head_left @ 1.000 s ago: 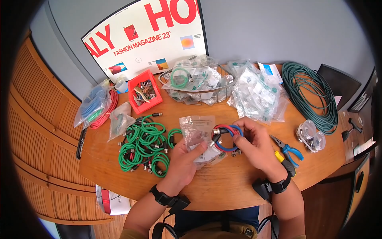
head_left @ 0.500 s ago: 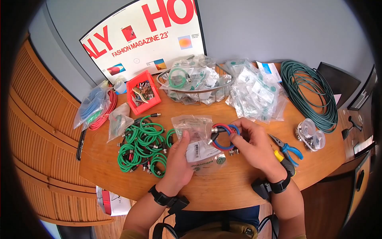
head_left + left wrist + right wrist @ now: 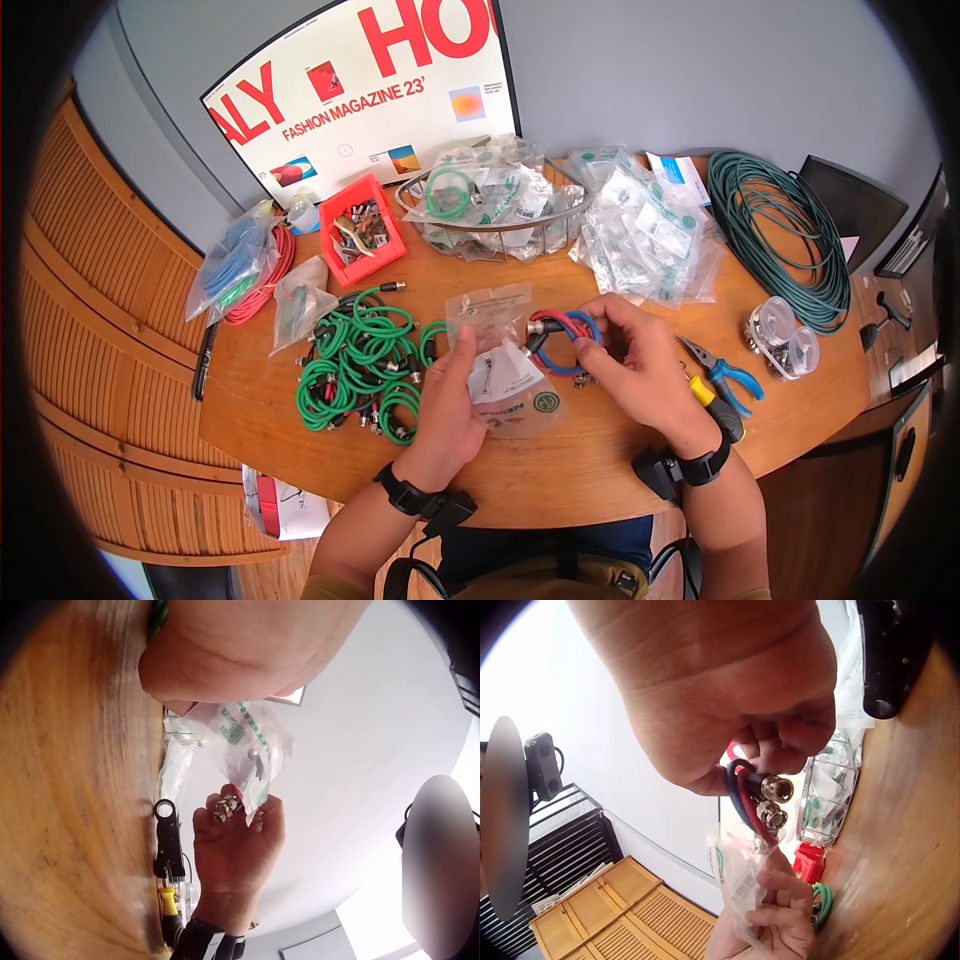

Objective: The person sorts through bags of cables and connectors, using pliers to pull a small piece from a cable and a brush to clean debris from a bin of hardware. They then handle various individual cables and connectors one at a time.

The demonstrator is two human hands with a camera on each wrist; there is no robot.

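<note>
A clear printed plastic bag point(image 3: 528, 420) with a white label inside hangs from my left hand point(image 3: 450, 410), whose fingers curl round it in the right wrist view while the thumb points up. To its right, my right hand point(image 3: 640, 365) pinches a small coil of red and blue cables point(image 3: 590, 325) between thumb and fingers. Metal BNC connectors point(image 3: 778, 789) with black sleeves stick out of the coil in the right wrist view. The coil's connector ends overlap the bag's right edge in the head view.
Left of my hands lies a pile of green cables point(image 3: 350, 340). Behind stand a red parts bin point(image 3: 385, 255) and a wire basket point(image 3: 480, 228) of bagged cables. Right are more plastic bags point(image 3: 650, 240), a dark green cable coil point(image 3: 730, 210), blue pliers point(image 3: 740, 378) and a yellow-black tool point(image 3: 715, 405).
My left thumb has lifted off the bag's face, and the bag has opened out flatter, showing its label and print. The cable coil has shifted slightly left in my right hand.
</note>
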